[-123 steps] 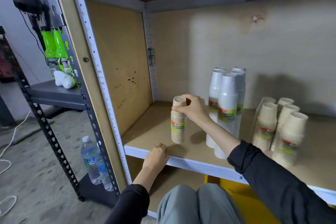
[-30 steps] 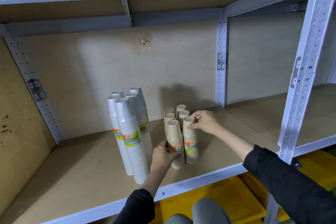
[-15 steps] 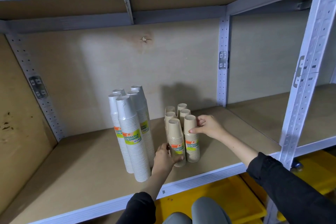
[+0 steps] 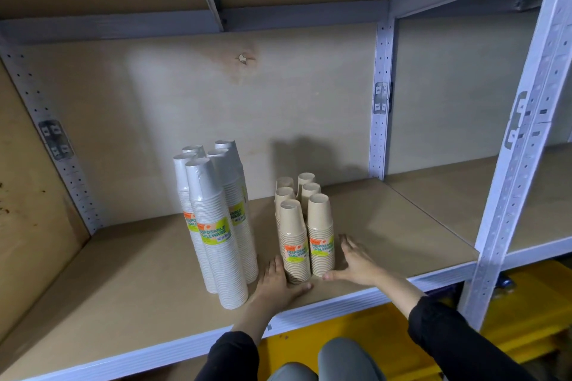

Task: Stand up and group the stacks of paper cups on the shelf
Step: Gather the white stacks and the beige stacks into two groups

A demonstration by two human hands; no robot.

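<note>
Low centre, the upright brown stacks (image 4: pixel 305 235) stand between left hand (image 4: pixel 278 284) and right hand (image 4: pixel 356 263), fingers straight, seemingly touching their bases.

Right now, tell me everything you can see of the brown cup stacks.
The brown cup stacks are six short columns of tan, paper-looking cups, nested narrow end up. They stand upright, packed in two rows of three on the shelf, just right of the taller white stacks. The two front ones carry green and orange labels reading Disposable Tableware. The left hand and right hand, fingers straight, bracket the front pair at the base.
</note>
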